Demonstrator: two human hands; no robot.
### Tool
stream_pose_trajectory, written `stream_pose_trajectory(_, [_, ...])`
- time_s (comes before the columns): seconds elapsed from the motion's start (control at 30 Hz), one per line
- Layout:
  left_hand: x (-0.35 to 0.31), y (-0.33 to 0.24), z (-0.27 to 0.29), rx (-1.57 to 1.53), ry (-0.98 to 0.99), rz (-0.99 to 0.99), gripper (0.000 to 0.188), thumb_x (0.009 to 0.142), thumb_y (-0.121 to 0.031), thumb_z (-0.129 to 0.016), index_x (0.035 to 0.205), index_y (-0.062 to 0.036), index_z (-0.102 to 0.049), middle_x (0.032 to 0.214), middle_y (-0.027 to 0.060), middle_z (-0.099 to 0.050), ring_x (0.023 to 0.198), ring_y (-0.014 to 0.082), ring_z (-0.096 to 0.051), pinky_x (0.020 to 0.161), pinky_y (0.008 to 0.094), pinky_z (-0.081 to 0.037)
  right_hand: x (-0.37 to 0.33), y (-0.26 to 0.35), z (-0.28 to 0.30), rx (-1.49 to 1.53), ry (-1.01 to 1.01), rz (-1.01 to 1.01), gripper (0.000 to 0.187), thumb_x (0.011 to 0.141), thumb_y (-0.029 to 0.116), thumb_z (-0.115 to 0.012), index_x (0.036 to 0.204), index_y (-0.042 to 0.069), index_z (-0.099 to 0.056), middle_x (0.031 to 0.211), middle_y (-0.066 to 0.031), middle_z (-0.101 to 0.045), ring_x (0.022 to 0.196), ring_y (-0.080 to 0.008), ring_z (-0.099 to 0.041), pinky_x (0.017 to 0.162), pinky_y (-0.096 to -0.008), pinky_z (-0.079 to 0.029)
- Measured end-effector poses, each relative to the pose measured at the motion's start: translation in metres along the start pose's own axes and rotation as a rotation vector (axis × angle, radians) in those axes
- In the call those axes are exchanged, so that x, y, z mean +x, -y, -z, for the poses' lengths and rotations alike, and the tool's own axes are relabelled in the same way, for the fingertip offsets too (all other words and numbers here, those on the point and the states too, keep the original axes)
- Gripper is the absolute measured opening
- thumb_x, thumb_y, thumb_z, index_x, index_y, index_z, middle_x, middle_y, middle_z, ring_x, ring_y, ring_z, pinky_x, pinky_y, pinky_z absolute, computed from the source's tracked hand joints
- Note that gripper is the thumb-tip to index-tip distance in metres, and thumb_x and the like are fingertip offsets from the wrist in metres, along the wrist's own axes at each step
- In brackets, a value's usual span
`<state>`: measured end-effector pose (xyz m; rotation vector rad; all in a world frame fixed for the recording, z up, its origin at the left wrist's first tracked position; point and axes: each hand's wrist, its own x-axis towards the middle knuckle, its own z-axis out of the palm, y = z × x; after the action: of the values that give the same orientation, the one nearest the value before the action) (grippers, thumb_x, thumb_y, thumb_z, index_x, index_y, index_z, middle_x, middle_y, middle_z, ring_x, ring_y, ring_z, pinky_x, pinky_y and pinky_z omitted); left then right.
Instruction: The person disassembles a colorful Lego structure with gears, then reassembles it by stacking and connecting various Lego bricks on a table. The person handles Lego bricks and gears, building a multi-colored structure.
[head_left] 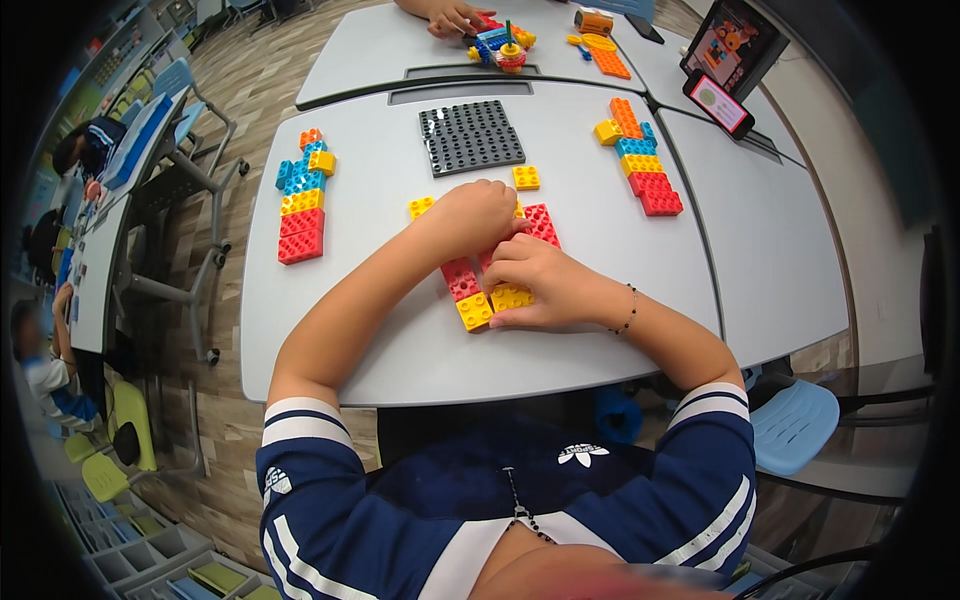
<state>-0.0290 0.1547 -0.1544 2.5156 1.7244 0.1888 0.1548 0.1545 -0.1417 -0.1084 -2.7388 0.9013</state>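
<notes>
Red and yellow toy building bricks lie grouped on the table in front of me, partly under my hands. My left hand (480,215) is curled over the far part of the group, its fingertips mostly hidden among the bricks. A red brick (542,226) shows just right of it, and a yellow brick (421,206) pokes out on its left. My right hand (550,282) closes its thumb and fingers around a near yellow brick (512,296). Beside that are another yellow brick (474,312) and a red brick (461,279).
Beyond my hands lie a dark grey studded baseplate (471,138) and a loose yellow brick (526,178). Brick figures stand out at left (302,200) and right (640,160). Across the table, another person's hand (450,17) touches a colourful brick model (500,45). A phone (718,104) leans at right.
</notes>
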Motion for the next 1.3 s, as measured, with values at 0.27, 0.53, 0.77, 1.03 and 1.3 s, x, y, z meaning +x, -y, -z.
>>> stream_pose_trajectory(0.27, [0.000, 0.000, 0.000, 0.096, -0.067, -0.059, 0.045, 0.094, -0.041, -0.054, 0.081, 0.0010, -0.062, 0.076, 0.0156, -0.065, 0.075, 0.0308, -0.065, 0.069, 0.0375, -0.053, -0.001, -0.003, 0.003, 0.046, 0.016, -0.001, 0.032, 0.073, 0.024, -0.081, 0.094, 0.008, -0.062, 0.098, -0.0068, -0.055, 0.099, -0.0257, -0.052, 0.090, -0.0361, -0.043])
stream_pose_trajectory(0.53, [-0.003, 0.001, 0.004, -0.001, -0.038, -0.007, 0.045, 0.092, -0.044, -0.056, 0.086, 0.0013, -0.058, 0.081, 0.0162, -0.064, 0.079, 0.0317, -0.064, 0.070, 0.0399, -0.052, 0.000, -0.009, 0.000, 0.035, -0.018, 0.056, 0.033, 0.072, 0.026, -0.082, 0.093, 0.009, -0.064, 0.096, -0.0071, -0.058, 0.099, -0.0261, -0.053, 0.089, -0.0370, -0.044])
stream_pose_trajectory(0.77, [0.000, -0.003, 0.001, -0.009, -0.022, 0.036, 0.048, 0.091, -0.048, -0.055, 0.093, -0.0004, -0.059, 0.087, 0.0167, -0.066, 0.084, 0.0315, -0.065, 0.073, 0.0410, -0.053, -0.001, -0.009, 0.000, 0.029, -0.001, 0.043, 0.032, 0.073, 0.026, -0.082, 0.094, 0.010, -0.063, 0.100, -0.0068, -0.057, 0.104, -0.0263, -0.052, 0.094, -0.0374, -0.042])
stream_pose_trajectory(1.03, [0.004, -0.002, 0.001, 0.054, -0.011, -0.011, 0.046, 0.094, -0.044, -0.053, 0.087, 0.0011, -0.059, 0.077, 0.0177, -0.067, 0.073, 0.0320, -0.066, 0.065, 0.0393, -0.053, 0.000, -0.012, -0.001, 0.065, 0.032, 0.022, 0.032, 0.073, 0.026, -0.081, 0.093, 0.008, -0.063, 0.098, -0.0067, -0.056, 0.100, -0.0258, -0.053, 0.089, -0.0369, -0.043])
stream_pose_trajectory(1.3, [0.005, 0.001, 0.003, 0.090, 0.013, -0.044, 0.045, 0.096, -0.041, -0.049, 0.084, 0.0015, -0.060, 0.070, 0.0175, -0.066, 0.068, 0.0322, -0.066, 0.063, 0.0409, -0.053, 0.000, -0.016, -0.003, 0.088, 0.022, 0.033, 0.035, 0.073, 0.029, -0.081, 0.094, 0.008, -0.063, 0.096, -0.0075, -0.057, 0.096, -0.0261, -0.054, 0.086, -0.0371, -0.045])
